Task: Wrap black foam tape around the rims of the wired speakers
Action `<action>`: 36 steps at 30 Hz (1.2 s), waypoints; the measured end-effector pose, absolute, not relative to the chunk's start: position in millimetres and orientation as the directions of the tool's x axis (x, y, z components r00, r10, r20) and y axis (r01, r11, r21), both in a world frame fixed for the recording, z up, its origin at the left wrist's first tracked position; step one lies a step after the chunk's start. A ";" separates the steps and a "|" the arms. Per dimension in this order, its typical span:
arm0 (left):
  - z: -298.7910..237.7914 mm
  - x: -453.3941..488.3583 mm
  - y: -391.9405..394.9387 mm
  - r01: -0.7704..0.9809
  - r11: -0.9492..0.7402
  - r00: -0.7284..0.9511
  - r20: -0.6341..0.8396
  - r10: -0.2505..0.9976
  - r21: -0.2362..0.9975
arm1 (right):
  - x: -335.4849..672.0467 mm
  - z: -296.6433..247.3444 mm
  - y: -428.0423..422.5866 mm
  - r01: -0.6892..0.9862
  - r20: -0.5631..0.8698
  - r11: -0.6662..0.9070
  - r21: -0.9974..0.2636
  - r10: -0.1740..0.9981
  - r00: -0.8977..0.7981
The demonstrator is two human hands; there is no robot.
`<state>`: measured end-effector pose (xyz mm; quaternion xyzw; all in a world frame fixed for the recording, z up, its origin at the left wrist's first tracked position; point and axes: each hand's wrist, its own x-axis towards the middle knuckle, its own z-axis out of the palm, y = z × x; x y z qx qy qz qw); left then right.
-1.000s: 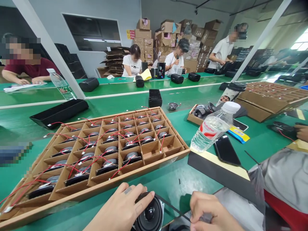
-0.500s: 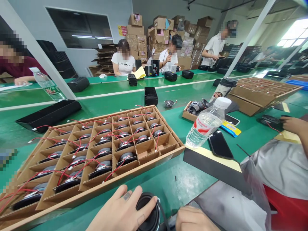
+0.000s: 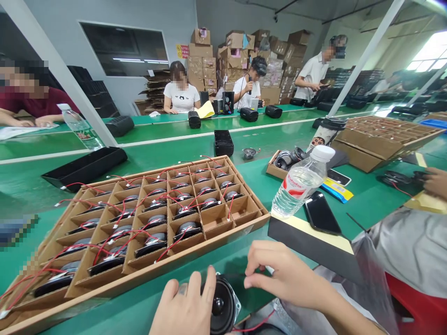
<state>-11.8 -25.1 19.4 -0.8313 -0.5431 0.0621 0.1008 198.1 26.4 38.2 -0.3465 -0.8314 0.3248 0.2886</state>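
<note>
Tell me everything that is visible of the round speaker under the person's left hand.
The speaker driver is round, with a black cone, a glossy domed centre cap and a metal-looking rim. It stands tilted, its cone facing the viewer. The left hand rests against its side; a red wire lies below it to the right.

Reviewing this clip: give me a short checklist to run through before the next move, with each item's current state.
Left hand touching the speaker driver: ok.
Right hand holding a wire: cannot tell, nothing shows clearly between its fingers.
Red wire joined to the speaker driver: cannot tell, no join shows.
Drivers seated in the cardboard tray: ok.
Red leads kept within their own cells: not ok, they cross neighbouring cells.
Water bottle capped: ok.
</note>
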 end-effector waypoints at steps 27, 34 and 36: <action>7.4 -42.8 2.8 0.644 -0.406 0.635 -0.158 0.756 0.648 | 180.0 46.2 47.9 0.254 0.350 0.526 -0.812 0.786 -0.509; -9.1 -39.3 -1.9 0.630 -0.487 0.592 0.032 0.805 0.605 | 190.9 27.3 43.3 0.201 0.291 0.390 -0.898 0.872 -0.394; -14.5 -44.6 0.2 0.601 -0.539 0.627 0.070 0.776 0.591 | 196.3 18.4 40.2 0.219 0.237 0.339 -0.915 0.890 -0.389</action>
